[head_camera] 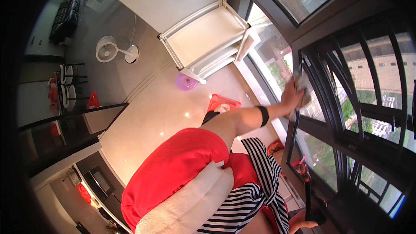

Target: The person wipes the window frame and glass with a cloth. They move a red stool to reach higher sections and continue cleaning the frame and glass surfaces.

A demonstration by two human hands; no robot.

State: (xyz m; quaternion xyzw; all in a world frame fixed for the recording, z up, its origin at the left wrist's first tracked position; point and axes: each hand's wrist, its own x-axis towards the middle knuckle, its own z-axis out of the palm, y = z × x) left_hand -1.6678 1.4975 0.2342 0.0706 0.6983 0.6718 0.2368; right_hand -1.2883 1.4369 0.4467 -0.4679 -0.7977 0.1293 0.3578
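My left hand (291,94) reaches out at the end of a bare arm with a black band near the elbow. It presses a bunched greyish cloth (303,91) against the dark metal window frame (296,68). Low on the right, my right hand (302,222) is partly cut off by the picture's edge. Its fingers close around the lower end of a black-and-red handle (307,198); what this handle belongs to is unclear. A red sleeve and a striped apron (239,203) cover much of the view below.
A white shelf unit (204,35) stands by the windows, with a purple basin (186,82) beside it. Below on the floor is a red plastic stool (224,101). Farther left are a white fan (107,49) and chairs (67,96). Bars (370,68) cross the window opening.
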